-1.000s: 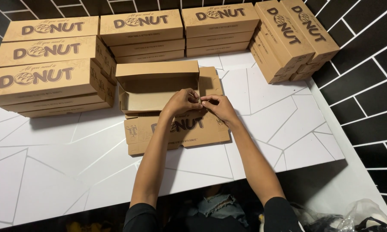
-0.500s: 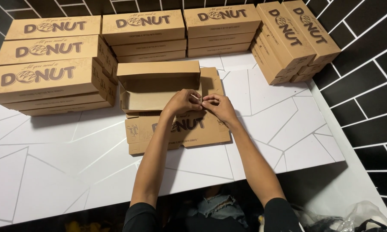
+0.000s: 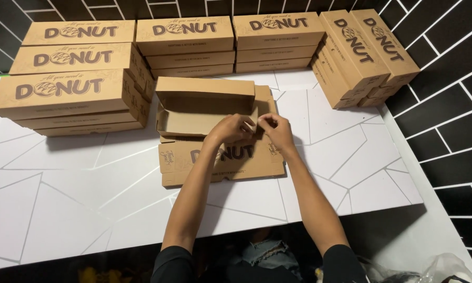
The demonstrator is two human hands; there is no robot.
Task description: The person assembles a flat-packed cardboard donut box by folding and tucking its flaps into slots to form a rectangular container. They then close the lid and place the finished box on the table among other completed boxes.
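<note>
- At the middle of the white table [image 3: 63, 209], a half-folded box [image 3: 204, 107] sits with its long walls raised and its printed lid [image 3: 220, 160] lying flat toward the person.
- The left hand [image 3: 231, 128] pinches the box's right end, fingers closed on a cardboard flap at that corner, seemingly to keep the wall upright.
- The right hand [image 3: 275, 131] meets it at the same corner, fingertips closed on the small end flap; both hands touch there, as fits a tab being worked into the wall.
- The lid stays flat under the forearms, so the tray is open and reachable from above.
- Finished boxes stand in stacks around the work: a left stack [image 3: 68, 94] just beside the open box, two back stacks [image 3: 189, 44] against the black tiled wall [image 3: 445, 105], and a right stack [image 3: 361, 52] set at an angle, well clear of the hands.
- The stacks ring a bare working patch in front of the person.
- A clear plastic bag [image 3: 445, 267] shows at the lower right, below the table's edge.
</note>
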